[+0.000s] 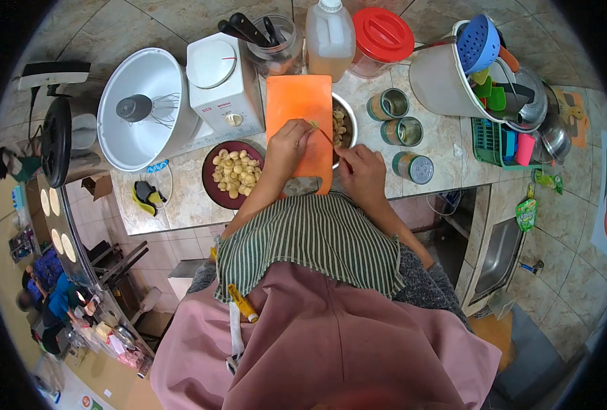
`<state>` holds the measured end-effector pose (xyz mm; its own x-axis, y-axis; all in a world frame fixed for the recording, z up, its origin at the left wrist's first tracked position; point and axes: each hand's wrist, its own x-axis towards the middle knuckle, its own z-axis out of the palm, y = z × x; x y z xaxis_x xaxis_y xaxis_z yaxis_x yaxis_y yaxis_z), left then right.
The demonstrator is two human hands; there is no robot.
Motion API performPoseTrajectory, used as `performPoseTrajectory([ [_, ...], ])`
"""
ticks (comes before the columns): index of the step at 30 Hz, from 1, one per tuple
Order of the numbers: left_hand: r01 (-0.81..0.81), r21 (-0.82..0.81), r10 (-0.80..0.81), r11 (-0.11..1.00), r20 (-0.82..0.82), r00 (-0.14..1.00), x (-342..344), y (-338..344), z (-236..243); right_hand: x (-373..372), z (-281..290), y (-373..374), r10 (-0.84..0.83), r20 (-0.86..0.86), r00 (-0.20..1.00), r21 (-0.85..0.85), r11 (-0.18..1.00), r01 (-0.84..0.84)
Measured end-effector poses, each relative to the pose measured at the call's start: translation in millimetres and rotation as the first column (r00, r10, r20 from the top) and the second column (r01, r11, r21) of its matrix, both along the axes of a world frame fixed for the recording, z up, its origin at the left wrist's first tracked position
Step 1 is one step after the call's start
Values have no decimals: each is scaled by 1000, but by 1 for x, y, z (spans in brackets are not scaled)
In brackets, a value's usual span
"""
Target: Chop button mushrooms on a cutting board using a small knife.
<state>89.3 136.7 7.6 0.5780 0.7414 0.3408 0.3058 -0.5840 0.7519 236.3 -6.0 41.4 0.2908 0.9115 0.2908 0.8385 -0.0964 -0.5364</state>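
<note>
Over an orange cutting board (297,96), my left hand (288,145) is closed, its fingertips pinching a small pale yellowish piece that looks like a mushroom (314,124). My right hand (362,172) is closed round a small knife (332,144); its thin blade points up-left toward the left fingertips, and the handle is hidden in my grip. Beside my left forearm, a dark red plate (208,179) carries many whole pale mushrooms (235,172). A metal bowl (351,113) with cut mushroom pieces (342,128) sits at the board's right, partly covered by it.
Two opened cans (393,102) and another can (413,168) stand on the right. Behind are a mixer (225,82) with a white bowl (129,147), a knife jar (279,61), a jug (331,41) and a red-lidded tub (383,34). A utensil bucket (440,82) stands far right.
</note>
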Motion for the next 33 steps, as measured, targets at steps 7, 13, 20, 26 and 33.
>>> performPoseTrajectory([
  [7, 46, 36, -47, 998, 3, 999, 0, 1, -5, -3, -3, 32, 64, 1, 998, -13, 998, -64],
  [13, 25, 20, -25, 999, -14, 1000, -4, -2, -2, -6, -19, 31, 77, -17, 997, 42, 996, -76],
  [20, -394, -136, 369, 909, -178, 912, -87, 0, 16, -5, -2, -6, 29, -135, 990, -63, 997, -38],
  [26, -429, 44, 346, 902, -667, 660, -114, 5, 2, -21, -17, 37, 37, 0, 999, -29, 999, -37],
  [33, -381, 124, 377, 916, -590, 714, -121, -3, -34, 1, -15, -1, -192, -89, 977, -38, 981, 189],
])
